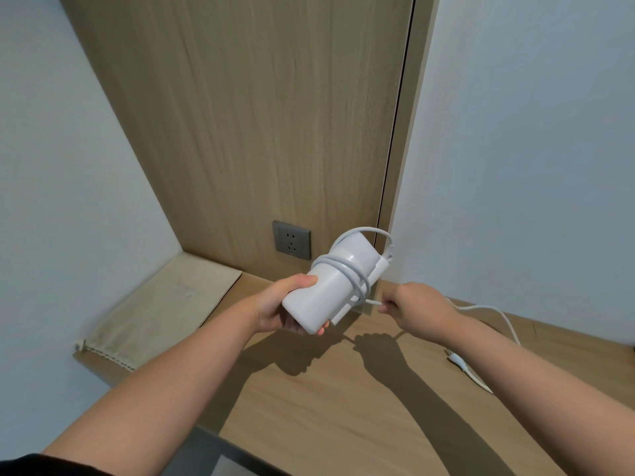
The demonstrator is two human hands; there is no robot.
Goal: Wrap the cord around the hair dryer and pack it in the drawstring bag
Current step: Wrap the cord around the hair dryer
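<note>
Drawstring bag [165,304] flat on the surface [343,424] at its far-left corner, against the left wall; socket [291,239] on the back panel just above the surface's back edge. Hair dryer [330,286] held above the back edge mid-surface, in front of the socket, left hand [285,307] gripping its near end, right hand [412,310] just right of it pinching the cord [481,307]. Cord loops around the dryer's middle, the rest trails right along the back edge, plug [458,360] lying on the surface near its right edge.

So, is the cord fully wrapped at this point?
Partly. A few turns circle the dryer held in the left hand; the right hand pinches the cord, and the rest trails across the desk to the plug.
</note>
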